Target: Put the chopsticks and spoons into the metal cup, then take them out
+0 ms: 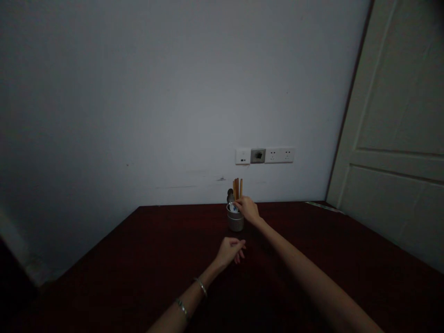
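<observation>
A ribbed grey utensil holder (236, 223) stands upright toward the back of the dark red table. Several wooden chopsticks (237, 187) rise out of it, beside a dark, rounded utensil end (230, 193). At its rim shows a white spoon (233, 208) with a blue mark, tilted and partly inside the holder. My right hand (247, 208) reaches over the rim, its thumb and fingers pinched on the spoon. Nearer to me, my left hand (230, 250) hovers in front of the holder, loosely bent with fingers apart and nothing visible in it.
The dark red table (138, 249) reaches back to a pale wall (173, 101). Above its back edge are white sockets (279, 155) and a grey wall plate (257, 156). A panelled door (398, 138) stands at the right. A thin flat strip (324, 206) lies at the back right corner.
</observation>
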